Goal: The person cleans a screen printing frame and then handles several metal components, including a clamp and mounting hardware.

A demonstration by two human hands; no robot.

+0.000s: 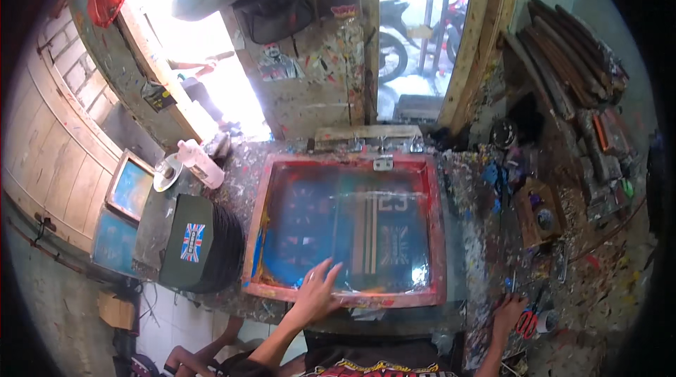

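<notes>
A red-framed printing screen (343, 161) with blue-green stencilled mesh lies in the middle of the paint-spattered workbench (465, 229). My left hand (317, 289) reaches over its lower left part, fingers apart and holding nothing. At the bench's right, my right hand (508, 317) has curled fingers among small tools, just left of red-handled scissors (525, 324); what it grips is too small to make out. A dark green stack of printed fabric pieces (186, 236) lies left of the screen.
Behind the stack stand a pinkish bottle (204, 165) and white bowl (165, 172). Smaller screens (120, 236) lean at left. A wooden box (535, 211) and stacked squeegees (570, 60) are at right. A person's arm (193, 65) shows in the left doorway, another person's bare limbs (204, 349) lower left.
</notes>
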